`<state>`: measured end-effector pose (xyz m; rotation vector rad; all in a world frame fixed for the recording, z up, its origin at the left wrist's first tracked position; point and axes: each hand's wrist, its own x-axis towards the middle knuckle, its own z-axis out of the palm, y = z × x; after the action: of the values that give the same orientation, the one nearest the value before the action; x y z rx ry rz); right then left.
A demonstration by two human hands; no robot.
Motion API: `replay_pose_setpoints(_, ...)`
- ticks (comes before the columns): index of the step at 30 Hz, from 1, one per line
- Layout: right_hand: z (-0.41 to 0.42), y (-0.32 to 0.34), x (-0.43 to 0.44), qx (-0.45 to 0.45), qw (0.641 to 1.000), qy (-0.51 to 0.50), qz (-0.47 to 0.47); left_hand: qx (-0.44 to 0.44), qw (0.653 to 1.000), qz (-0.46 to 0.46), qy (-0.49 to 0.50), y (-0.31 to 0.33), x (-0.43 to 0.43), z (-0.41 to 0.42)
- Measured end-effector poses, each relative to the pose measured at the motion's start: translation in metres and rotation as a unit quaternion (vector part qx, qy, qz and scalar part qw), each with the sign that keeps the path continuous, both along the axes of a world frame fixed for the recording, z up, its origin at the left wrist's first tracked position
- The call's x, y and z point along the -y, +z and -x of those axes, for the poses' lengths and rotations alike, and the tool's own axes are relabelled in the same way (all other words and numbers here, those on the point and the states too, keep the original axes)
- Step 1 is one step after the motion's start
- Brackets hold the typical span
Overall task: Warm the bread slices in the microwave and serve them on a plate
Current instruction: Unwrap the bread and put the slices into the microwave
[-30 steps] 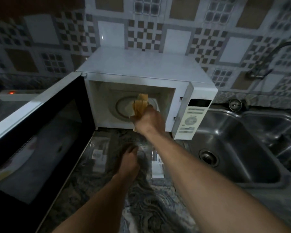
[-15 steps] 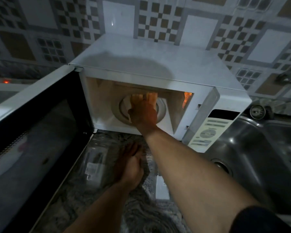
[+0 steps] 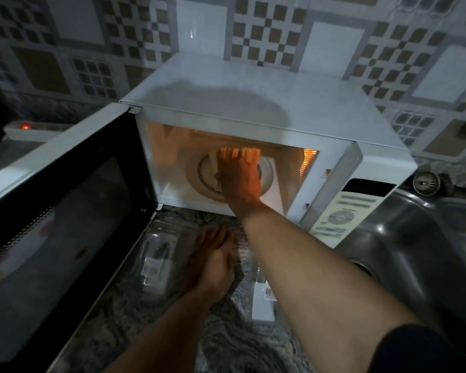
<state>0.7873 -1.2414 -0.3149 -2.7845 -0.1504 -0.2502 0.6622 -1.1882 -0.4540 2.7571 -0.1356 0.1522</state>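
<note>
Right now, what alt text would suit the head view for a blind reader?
A person's right hand holds bread slices inside a lit white microwave, above its round tray, door swung open to the left. The left hand rests on the marbled counter in front; a steel sink sits to the right.
</note>
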Motion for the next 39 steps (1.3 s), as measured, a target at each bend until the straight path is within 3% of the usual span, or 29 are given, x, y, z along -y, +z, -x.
replay_pose_setpoints(2,0.007,0.004,0.006,0.031,0.999,0.014,0.038,-0.006,1.000,-0.004,0.000,0.001,-0.001,0.000)
replay_pose_setpoints(5,0.026,0.013,0.018,-0.019,0.998,0.024,-0.056,-0.038,0.999,0.015,0.019,0.003,0.002,0.000)
replay_pose_setpoints(13,0.078,0.031,0.029,-0.060,0.994,-0.005,-0.089,-0.053,0.999,-0.003,-0.014,0.016,0.007,0.016)
replay_pose_setpoints(19,0.140,0.032,0.018,-0.054,0.994,0.000,-0.092,-0.068,0.993,0.079,-0.049,0.025,0.000,0.060)
replay_pose_setpoints(26,0.199,0.012,-0.024,-0.124,0.985,-0.017,-0.123,-0.027,0.997,0.069,-0.027,0.020,-0.034,0.134)
replay_pose_setpoints(32,0.220,-0.016,-0.052,-0.208,0.968,-0.032,-0.140,0.070,0.984,0.159,-0.029,0.035,-0.083,0.170)
replay_pose_setpoints(36,0.226,-0.029,-0.057,-0.240,0.956,-0.052,-0.163,0.112,0.966,0.190,0.137,0.039,-0.099,0.172)
replay_pose_setpoints(39,0.228,-0.037,-0.060,-0.245,0.946,-0.070,-0.199,0.138,0.919,0.246,0.275,0.046,-0.098,0.166)
